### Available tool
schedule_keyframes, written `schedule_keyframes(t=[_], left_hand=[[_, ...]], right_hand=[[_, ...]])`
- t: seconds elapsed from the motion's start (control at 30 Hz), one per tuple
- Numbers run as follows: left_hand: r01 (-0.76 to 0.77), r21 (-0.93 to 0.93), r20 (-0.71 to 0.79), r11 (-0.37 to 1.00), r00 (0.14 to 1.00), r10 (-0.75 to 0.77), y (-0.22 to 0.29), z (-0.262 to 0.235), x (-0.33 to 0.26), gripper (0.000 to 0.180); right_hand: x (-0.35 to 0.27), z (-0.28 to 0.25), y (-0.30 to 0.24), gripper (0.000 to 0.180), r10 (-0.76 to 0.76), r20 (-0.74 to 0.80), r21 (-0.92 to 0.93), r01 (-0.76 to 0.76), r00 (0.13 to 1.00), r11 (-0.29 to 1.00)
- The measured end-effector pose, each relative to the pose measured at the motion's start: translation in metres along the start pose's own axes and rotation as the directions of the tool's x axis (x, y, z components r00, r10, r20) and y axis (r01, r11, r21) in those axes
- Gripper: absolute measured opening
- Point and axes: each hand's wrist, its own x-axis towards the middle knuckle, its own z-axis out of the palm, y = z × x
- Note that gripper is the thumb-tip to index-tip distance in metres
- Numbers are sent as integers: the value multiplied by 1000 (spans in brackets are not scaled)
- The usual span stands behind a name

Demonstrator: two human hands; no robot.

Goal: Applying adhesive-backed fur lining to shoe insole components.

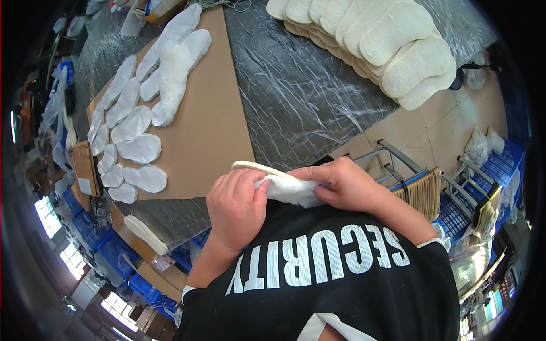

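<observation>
Close to my body, both hands grip a white fleecy insole [293, 191] with a cream-coloured edge along its far side. My left hand [236, 196] is closed on the left end, thumb and fingers pinching it. On the right, my right hand [341, 182] pinches the other end, with the index finger stretched along the top edge and the thumb underneath. The fleece side hangs toward me; the far face is hidden from view. Beyond my hands lies a brown cardboard sheet [213, 131] on the table.
White fleece insoles [139, 149] lie spread over the cardboard's left part. Overlapping cream insoles [398, 34] fan out at the far right on the plastic-covered table [296, 91]. More cream insoles [145, 234] rest at the left near corner. A chair [418, 187] and blue crates [503, 170] stand right.
</observation>
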Motion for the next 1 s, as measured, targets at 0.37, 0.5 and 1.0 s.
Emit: schedule_keyframes(t=[0.37, 0.5, 1.0], left_hand=[[59, -84, -73, 995, 995, -66, 3, 5, -10, 15], [20, -124, -54, 992, 998, -27, 1, 4, -9, 15], [215, -401, -42, 890, 967, -253, 14, 4, -17, 31]], right_hand=[[-3, -8, -6, 54, 36, 43, 36, -37, 998, 999], [-4, -8, 2, 52, -92, 6, 19, 92, 996, 996], [11, 8, -11, 21, -74, -71, -293, 50, 995, 955]])
